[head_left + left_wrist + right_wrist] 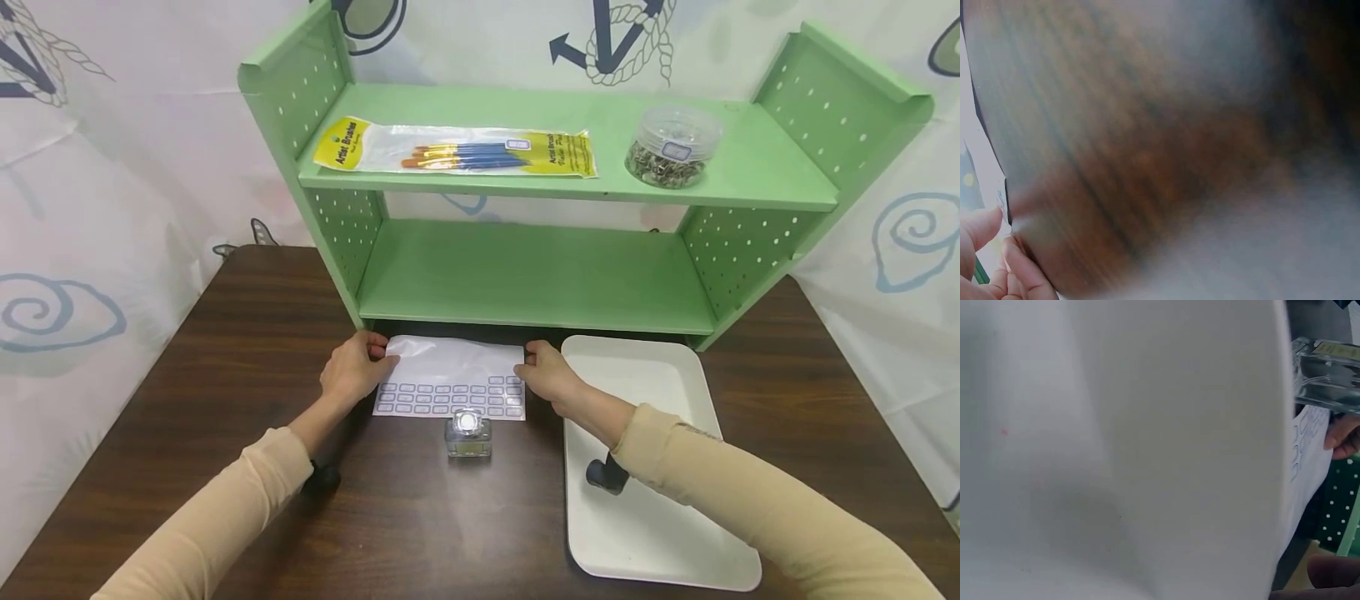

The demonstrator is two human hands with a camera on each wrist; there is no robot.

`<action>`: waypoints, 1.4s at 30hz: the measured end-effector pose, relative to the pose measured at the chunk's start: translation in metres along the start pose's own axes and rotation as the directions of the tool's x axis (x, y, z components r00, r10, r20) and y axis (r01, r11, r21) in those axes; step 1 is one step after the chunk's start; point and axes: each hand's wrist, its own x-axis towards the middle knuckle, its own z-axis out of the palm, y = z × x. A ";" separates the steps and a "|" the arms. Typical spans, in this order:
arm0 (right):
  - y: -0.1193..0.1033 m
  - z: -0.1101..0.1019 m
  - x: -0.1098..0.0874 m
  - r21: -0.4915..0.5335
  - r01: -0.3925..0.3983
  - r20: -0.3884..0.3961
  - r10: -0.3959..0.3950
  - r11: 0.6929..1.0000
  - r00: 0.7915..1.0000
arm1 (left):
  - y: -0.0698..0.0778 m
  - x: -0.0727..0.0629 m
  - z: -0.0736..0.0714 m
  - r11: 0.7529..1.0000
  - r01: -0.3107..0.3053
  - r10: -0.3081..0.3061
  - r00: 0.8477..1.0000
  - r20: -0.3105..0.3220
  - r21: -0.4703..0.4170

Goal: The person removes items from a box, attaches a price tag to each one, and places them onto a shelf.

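A white sheet of small blue-bordered labels (pixel 450 360) lies in front of the green shelf, its label rows toward me and its upper part blank. My left hand (pixel 354 371) pinches the sheet's left edge between thumb and fingers; the left wrist view shows the thumb (pixel 984 226) on the paper. On the opposite side, my right hand (pixel 553 377) pinches the right edge. Just at the sheet's near edge stands a clear glass bottle (pixel 468 440) with a shiny cap, also visible in the right wrist view.
The green two-tier shelf (pixel 540 275) stands behind the sheet. Its upper tier holds a packet of artist brushes (pixel 465 152) and a clear jar (pixel 670 158) of small metal pieces. A white tray (pixel 622 537) lies under my right forearm, on the dark wooden table (pixel 420 533).
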 end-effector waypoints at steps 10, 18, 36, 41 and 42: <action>0.003 0.011 0.011 0.026 -0.010 -0.060 0.011 1.000 0.998 | 0.000 0.001 -0.001 1.000 -0.001 0.001 1.000 0.003 -0.001; 0.006 0.015 0.015 0.001 0.018 -0.105 -0.017 1.000 0.994 | 0.000 -0.001 -0.001 1.000 -0.003 0.003 1.000 -0.001 -0.021; 0.011 0.006 0.007 0.064 0.148 -0.091 -0.142 0.987 0.986 | -0.003 -0.005 -0.003 0.957 -0.056 0.064 0.998 0.019 -0.285; 0.012 0.002 0.003 0.088 0.160 -0.018 -0.159 0.983 0.987 | -0.003 -0.004 -0.005 0.912 -0.016 0.051 0.996 0.076 -0.409; 0.011 0.002 0.003 0.094 0.154 0.000 -0.155 0.984 0.988 | -0.003 -0.004 -0.005 0.909 -0.012 0.049 0.996 0.079 -0.417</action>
